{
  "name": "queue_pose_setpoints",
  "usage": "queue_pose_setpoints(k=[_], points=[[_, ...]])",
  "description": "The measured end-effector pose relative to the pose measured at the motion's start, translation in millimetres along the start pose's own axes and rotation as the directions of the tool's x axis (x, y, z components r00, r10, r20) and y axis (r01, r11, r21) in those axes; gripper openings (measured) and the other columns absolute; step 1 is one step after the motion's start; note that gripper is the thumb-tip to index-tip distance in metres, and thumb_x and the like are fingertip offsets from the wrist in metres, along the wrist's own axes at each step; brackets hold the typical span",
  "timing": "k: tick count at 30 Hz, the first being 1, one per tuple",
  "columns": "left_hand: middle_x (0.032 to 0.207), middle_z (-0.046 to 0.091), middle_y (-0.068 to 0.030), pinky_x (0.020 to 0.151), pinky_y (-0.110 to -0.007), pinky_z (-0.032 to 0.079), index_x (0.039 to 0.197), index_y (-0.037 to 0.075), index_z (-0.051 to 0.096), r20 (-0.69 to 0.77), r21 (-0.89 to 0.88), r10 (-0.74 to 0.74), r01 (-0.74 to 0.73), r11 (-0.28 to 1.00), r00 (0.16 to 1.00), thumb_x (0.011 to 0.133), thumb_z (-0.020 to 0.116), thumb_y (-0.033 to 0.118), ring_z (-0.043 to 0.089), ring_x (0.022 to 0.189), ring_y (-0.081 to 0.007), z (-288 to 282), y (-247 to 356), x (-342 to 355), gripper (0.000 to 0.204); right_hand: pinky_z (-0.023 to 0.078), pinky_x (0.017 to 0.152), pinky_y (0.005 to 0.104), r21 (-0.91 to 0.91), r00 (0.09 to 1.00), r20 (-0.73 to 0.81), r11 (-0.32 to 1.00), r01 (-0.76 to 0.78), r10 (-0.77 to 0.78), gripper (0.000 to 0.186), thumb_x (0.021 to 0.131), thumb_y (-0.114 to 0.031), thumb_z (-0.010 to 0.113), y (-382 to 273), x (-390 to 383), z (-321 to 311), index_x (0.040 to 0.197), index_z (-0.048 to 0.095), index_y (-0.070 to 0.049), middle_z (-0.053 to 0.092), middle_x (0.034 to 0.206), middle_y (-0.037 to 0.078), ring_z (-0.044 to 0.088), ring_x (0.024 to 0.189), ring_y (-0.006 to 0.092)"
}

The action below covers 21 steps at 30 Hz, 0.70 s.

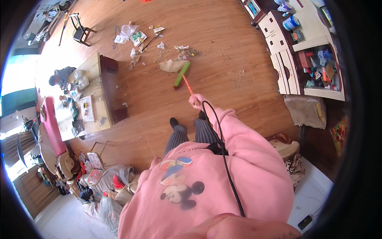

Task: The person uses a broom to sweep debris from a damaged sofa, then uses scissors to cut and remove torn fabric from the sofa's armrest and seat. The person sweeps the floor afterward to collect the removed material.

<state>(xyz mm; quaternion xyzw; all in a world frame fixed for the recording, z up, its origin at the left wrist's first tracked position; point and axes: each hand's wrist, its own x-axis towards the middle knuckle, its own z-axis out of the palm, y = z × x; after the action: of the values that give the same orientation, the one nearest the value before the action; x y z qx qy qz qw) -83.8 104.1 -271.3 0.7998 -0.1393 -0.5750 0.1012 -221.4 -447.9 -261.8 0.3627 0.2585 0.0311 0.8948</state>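
My right hand (196, 101) is closed around the orange handle of a broom (182, 74). Its long green head rests on the wooden floor ahead of my feet. Touching or just beside the head lies a flat beige piece (170, 66), its kind unclear. Past it are loose dirt (193, 52) and crumpled paper (181, 47). White plastic and paper litter (127, 33) is heaped farther off to the left. My left hand does not show; only the pink sweatshirt is seen on that side.
A cluttered table (104, 128) stands at the left, with a small dark chair (81, 31) beyond it. Drawers and a cabinet (283, 69) line the right side. Bags and clothes (107, 207) are piled at the lower left. A black cable (229, 171) runs down along my right arm.
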Motion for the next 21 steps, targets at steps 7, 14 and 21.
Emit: queue_pose_setpoints(k=[7, 14, 21], points=[[0.101, 0.062, -0.0142, 0.08, -0.033, 0.047, 0.114, 0.013, 0.054, -0.001, 0.013, -0.027, 0.027, 1.0, 1.0, 0.081, 0.063, 0.037, 0.059, 0.095, -0.023, -13.8, -5.4, 3.9, 0.042, 0.029, 0.037, 0.0184, 0.01, 0.99, 0.075, 0.993, 0.119, -0.12, 0.032, 0.09, -0.013, 0.044, -16.6, -31.0, 9.1, 0.06, 0.034, -0.012, 0.037, 0.053, -0.003, 0.034, 0.041, 0.0052], [0.1, 0.063, -0.0133, 0.082, -0.033, 0.047, 0.113, 0.015, 0.055, -0.019, 0.186, 0.046, -0.042, 0.982, 0.999, 0.083, 0.059, 0.034, 0.06, 0.095, -0.0224, -21.3, 56.3, 37.1, 0.036, 0.027, 0.036, 0.0151, -0.166, 0.91, -0.012, 0.899, 0.406, -0.413, 0.026, 0.089, -0.01, 0.045, 15.2, -215.6, -39.2, 0.066, 0.034, -0.011, 0.034, 0.056, -0.004, 0.033, 0.043, 0.0021], [0.099, 0.065, -0.013, 0.085, -0.037, 0.048, 0.112, 0.019, 0.058, -0.02, 0.243, 0.019, -0.014, 0.97, 1.0, 0.079, 0.058, 0.035, 0.062, 0.095, -0.0261, -45.6, 168.7, 43.0, 0.036, 0.031, 0.036, 0.015, -0.062, 0.865, -0.157, 0.879, 0.472, -0.476, 0.022, 0.086, -0.004, 0.043, 43.4, -344.8, -90.2, 0.065, 0.036, -0.01, 0.036, 0.053, -0.005, 0.036, 0.044, 0.0017]])
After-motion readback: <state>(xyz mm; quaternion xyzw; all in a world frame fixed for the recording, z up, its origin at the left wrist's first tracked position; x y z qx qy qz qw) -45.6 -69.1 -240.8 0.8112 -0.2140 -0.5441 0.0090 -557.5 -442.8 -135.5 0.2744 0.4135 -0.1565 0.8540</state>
